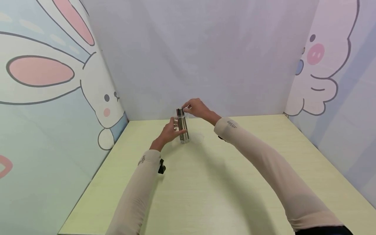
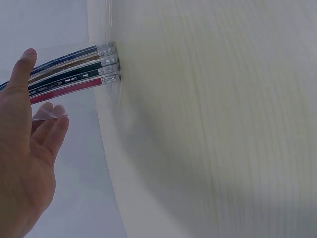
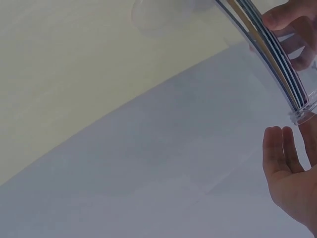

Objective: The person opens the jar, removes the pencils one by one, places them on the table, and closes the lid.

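Clear tube (image 1: 184,141) of pencils (image 1: 182,123) is at the far end of the table (image 1: 217,182), in front of the grey wall (image 1: 205,58). My left hand (image 1: 170,131) has hold of the tube: thumb across the near side, fingers round the far side, curled just enough to span it, gripping around mid-length. Tube is between my hands: left hand on its left side and lower, right hand (image 1: 198,108) on its right, up at the top end.

Right hand: index and thumb tips close together at the top end, other fingers loose. Can't tell if they pinch a pencil, the rim, or only touch.

Axis: close to upright, top end tipped slightly left in head view, base down at the table. Can't tell if the base touches. Pencils run lengthwise inside, roughly parallel.

View differences: in head view the pencils just look dark and shiny. Left wrist gives colours: blue, brown, dark green, red, with pale lettering on the green one. Also shows a sliver of clear plastic (image 2: 47,115) at my left fingertips, too thin to identify. Right wrist shows the rim close to my right fingertips, plus a clear rounded thing (image 3: 161,15) on the table, well apart from my right hand; head view only has a faint patch beside the base
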A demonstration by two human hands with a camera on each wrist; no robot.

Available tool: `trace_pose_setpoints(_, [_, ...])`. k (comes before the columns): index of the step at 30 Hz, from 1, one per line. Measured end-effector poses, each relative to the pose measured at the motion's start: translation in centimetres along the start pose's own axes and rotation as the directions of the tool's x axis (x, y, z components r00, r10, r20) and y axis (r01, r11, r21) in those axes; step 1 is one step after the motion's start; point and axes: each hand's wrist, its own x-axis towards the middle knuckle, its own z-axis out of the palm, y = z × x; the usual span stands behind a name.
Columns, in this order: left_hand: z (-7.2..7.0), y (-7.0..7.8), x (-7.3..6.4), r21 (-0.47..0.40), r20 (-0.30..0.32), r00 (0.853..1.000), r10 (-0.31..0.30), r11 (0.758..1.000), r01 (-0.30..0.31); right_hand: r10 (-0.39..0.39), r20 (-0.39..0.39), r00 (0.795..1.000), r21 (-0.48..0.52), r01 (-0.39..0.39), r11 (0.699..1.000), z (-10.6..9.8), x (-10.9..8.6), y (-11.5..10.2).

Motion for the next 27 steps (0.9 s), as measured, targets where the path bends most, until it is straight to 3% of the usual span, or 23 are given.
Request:
trace_pose_setpoints(13, [-0.3,0.5,-0.1,0.027,0.01,0.999,-0.036,0.999,0.036,-0.104,-0.073,0.992,-0.041,0.101,0.994,0.7,0.3,0.4])
trace_pose_setpoints(27, [-0.3,0.5,-0.2,0.007,0.012,0.999,-0.049,0.999,0.049,-0.056,-0.044,0.997,0.044,0.058,0.997,1.4,0.0,0.7])
